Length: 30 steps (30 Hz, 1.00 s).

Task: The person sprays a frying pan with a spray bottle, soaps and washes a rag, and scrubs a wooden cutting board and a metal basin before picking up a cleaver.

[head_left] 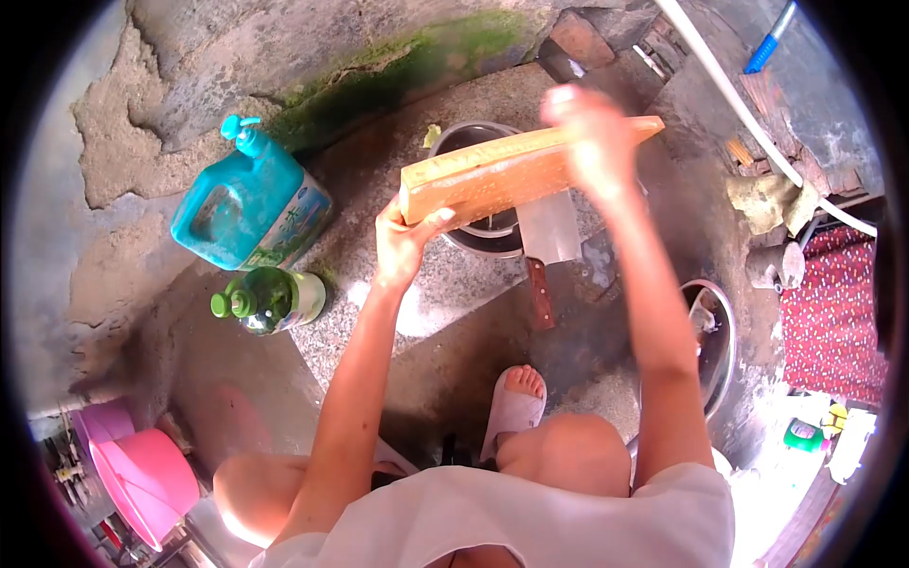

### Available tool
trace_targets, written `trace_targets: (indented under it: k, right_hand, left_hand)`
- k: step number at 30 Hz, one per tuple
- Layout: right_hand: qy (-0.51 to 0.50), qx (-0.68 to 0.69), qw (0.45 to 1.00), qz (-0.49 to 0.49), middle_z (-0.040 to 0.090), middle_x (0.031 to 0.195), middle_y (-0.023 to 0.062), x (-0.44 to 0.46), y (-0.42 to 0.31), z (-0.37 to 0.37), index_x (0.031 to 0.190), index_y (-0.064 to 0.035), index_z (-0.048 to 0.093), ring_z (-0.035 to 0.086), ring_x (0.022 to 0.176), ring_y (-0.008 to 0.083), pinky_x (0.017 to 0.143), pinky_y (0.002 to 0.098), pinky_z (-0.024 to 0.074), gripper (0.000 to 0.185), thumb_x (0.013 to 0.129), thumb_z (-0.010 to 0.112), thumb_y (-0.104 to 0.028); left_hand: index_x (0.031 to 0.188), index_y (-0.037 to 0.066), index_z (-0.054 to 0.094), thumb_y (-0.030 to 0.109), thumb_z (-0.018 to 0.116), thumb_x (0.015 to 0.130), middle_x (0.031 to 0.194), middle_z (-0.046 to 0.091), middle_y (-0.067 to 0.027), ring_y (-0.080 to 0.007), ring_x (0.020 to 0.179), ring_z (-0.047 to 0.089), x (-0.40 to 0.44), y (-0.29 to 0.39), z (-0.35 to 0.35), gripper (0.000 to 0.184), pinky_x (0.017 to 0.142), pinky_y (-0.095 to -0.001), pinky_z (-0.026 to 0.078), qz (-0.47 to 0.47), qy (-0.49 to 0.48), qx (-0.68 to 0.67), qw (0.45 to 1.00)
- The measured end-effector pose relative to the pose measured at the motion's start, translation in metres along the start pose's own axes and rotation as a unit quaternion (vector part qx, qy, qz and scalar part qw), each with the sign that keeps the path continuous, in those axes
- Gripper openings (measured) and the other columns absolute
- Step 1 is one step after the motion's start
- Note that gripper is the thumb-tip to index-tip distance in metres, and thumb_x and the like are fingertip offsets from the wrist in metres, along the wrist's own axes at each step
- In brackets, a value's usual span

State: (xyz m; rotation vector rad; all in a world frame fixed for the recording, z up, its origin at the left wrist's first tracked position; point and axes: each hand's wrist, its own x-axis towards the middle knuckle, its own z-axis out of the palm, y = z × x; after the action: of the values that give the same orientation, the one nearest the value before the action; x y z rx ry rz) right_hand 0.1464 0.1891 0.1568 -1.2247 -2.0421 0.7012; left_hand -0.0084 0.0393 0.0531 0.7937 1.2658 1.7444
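Note:
A wooden board [502,180] is held up on edge, tilted, above a stone slab [379,293]. My left hand [405,241] grips its left end, thumb on the near face and fingers behind. Near the board's right part is my right hand [592,133], smeared by motion; its fingers cannot be made out. Partly hidden behind the board, a metal pot [485,248] rests on the slab. A cleaver [551,232] lies beside the pot, its wooden handle pointing toward me.
On the left stand a teal jug [227,213] and a green bottle [275,301]. Pink buckets [156,483] are at the lower left. A metal basin [727,350] sits right, partly behind my right arm. A white hose [734,99] crosses the upper right, near a red patterned cloth [828,317].

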Motion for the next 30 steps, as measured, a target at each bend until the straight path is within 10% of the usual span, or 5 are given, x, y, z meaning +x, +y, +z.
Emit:
trace_targets:
  k: [2, 4, 8, 24, 30]
  right_hand:
    - [0.104, -0.080, 0.911, -0.390, 0.058, 0.077, 0.0060, -0.028, -0.037, 0.053, 0.077, -0.0121, 0.060, 0.054, 0.074, 0.0221, 0.062, 0.0373, 0.0429, 0.021, 0.077, 0.056, -0.033]
    - [0.098, -0.104, 0.910, -0.390, 0.054, 0.074, 0.0040, -0.045, -0.063, 0.073, 0.073, -0.0123, 0.056, 0.052, 0.072, 0.0211, 0.062, 0.0361, 0.0430, 0.018, 0.075, 0.057, -0.030]
    - [0.060, -0.098, 0.904, -0.411, 0.053, 0.070, 0.0034, -0.039, -0.052, 0.058, 0.073, -0.0109, 0.056, 0.054, 0.069, 0.0207, 0.060, 0.0341, 0.0437, 0.011, 0.070, 0.062, -0.020]
    - [0.107, -0.153, 0.896, -0.402, 0.053, 0.069, 0.0043, -0.028, -0.022, 0.059, 0.078, -0.0158, 0.058, 0.049, 0.076, 0.0222, 0.077, 0.0396, 0.0352, 0.010, 0.071, 0.056, -0.022]
    - [0.169, 0.008, 0.985, -0.027, 0.056, 0.080, 0.0150, 0.034, 0.110, -0.052, 0.087, -0.0007, 0.052, 0.051, 0.070, 0.0307, 0.069, 0.0357, 0.0406, 0.024, 0.085, 0.045, -0.024]
  left_hand:
    - [0.101, 0.000, 0.057, 0.004, 0.067, 0.073, 0.093, 0.062, -0.0041, -0.0103, 0.085, 0.056, -0.003, -0.003, 0.003, 0.030, 0.078, -0.0257, 0.046, -0.002, -0.014, 0.004, 1.000]
    - [0.101, 0.002, 0.057, 0.009, 0.062, 0.079, 0.090, 0.061, -0.0026, -0.0098, 0.081, 0.055, -0.002, -0.020, 0.007, 0.023, 0.076, -0.0247, 0.045, -0.068, 0.007, -0.330, 0.941]
    - [0.099, 0.001, 0.057, 0.005, 0.067, 0.074, 0.089, 0.060, -0.0021, -0.0088, 0.079, 0.054, -0.005, -0.019, -0.007, 0.027, 0.076, -0.0240, 0.044, -0.005, -0.011, 0.004, 1.000]
    - [0.102, 0.001, 0.057, 0.002, 0.067, 0.071, 0.098, 0.061, -0.0042, -0.0123, 0.090, 0.056, -0.010, -0.021, -0.014, 0.033, 0.083, -0.0266, 0.041, 0.001, 0.035, -0.003, 0.999]
    - [0.103, 0.002, 0.057, 0.004, 0.068, 0.071, 0.097, 0.061, -0.0037, -0.0126, 0.090, 0.055, -0.013, -0.025, -0.021, 0.034, 0.084, -0.0264, 0.040, -0.010, 0.027, -0.003, 1.000]
